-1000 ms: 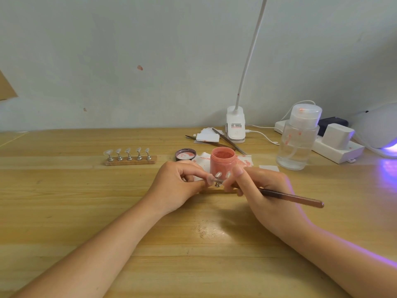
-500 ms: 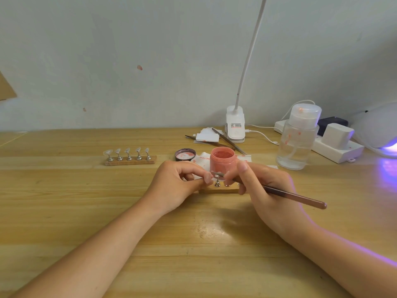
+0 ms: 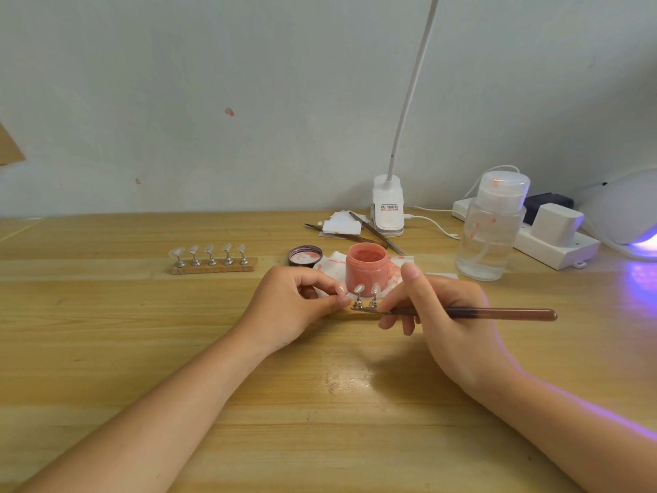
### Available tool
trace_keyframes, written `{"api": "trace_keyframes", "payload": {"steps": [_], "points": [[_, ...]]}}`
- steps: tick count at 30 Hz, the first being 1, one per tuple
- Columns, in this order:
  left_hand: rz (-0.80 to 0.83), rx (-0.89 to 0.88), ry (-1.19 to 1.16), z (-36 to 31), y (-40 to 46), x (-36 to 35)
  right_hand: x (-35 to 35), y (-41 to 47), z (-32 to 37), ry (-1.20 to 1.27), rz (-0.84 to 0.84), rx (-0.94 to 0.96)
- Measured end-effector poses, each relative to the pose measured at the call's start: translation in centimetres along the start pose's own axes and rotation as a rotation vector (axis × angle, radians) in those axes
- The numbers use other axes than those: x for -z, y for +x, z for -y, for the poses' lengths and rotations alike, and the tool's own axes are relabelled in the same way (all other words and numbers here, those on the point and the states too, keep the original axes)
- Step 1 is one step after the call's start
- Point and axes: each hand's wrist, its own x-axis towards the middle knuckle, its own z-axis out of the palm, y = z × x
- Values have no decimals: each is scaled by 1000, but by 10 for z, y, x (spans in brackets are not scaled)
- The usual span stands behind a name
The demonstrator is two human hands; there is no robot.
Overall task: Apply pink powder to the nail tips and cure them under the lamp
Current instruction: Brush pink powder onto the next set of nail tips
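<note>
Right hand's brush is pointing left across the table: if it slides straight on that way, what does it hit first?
Most likely the left hand's fingertips, just past the brush tip and low by the nail stand in front of the powder jar. Depth is unclear; the right hand might graze the stand first.

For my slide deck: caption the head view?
Right hand holds brush beside nail tips; open pink powder jar behind.
</note>
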Motion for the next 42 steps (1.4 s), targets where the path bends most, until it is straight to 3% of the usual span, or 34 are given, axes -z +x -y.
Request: {"api": "trace_keyframes", "payload": {"steps": [15,29,42], "points": [[104,52,86,2,7,-1,1,1,3,17,-7,-19],[298,65,178,-10,13,9,7,7,5,69,-183,-48],[165,-35,146,-11,8,-4,8,7,5,107,-206,-86]]}}
